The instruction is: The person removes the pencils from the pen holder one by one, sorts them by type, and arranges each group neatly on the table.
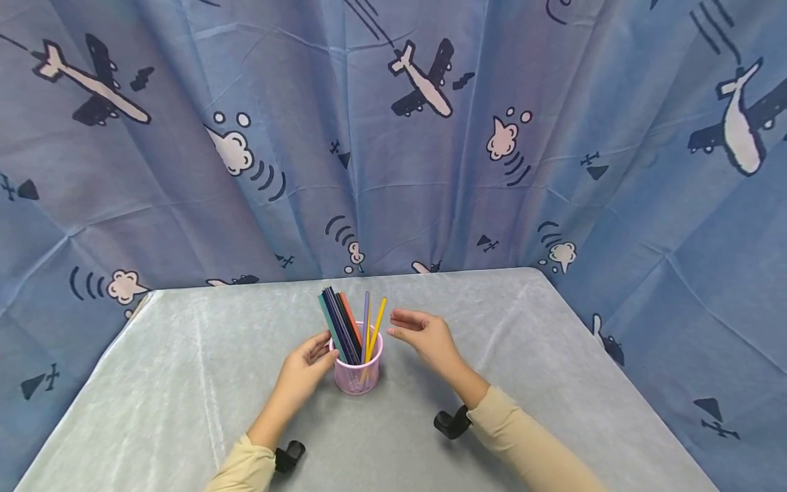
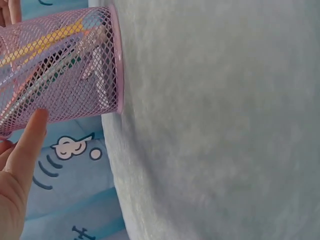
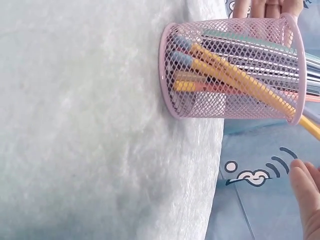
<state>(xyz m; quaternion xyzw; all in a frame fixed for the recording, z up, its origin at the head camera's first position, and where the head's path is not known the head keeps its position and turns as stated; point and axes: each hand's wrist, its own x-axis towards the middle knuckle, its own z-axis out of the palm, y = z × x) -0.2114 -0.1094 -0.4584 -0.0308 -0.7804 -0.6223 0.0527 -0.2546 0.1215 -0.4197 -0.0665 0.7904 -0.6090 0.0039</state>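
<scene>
The left hand (image 1: 302, 365) is at the left side of a pink mesh cup (image 1: 353, 384), thumb and fingers apart and bent loosely along it; how firmly they press cannot be told. The right hand (image 1: 433, 343) hangs off the cup's right side, fingers loosely together, thumb slightly apart, just beside two yellow pencils (image 1: 377, 328) and gripping nothing.

The cup stands upright on the grey-covered table (image 1: 541, 383), about midway between its left and right edges and well apart from both; tabletop also spreads between it and the far edge. Both forearms come from the near side and slant inward, in cream sleeves (image 1: 529, 441), each with a black wrist device (image 1: 451, 422). Dark sticks (image 1: 341, 328) and an orange one (image 1: 352, 318) lean toward the far left corner; the yellow pencils lean toward the far right corner.

Beyond the far edge hangs a blue airplane curtain (image 1: 295, 102). The near edge is out of frame. Mesh blurs the sticks' lower ends, and the cup partly hides the left fingers.
</scene>
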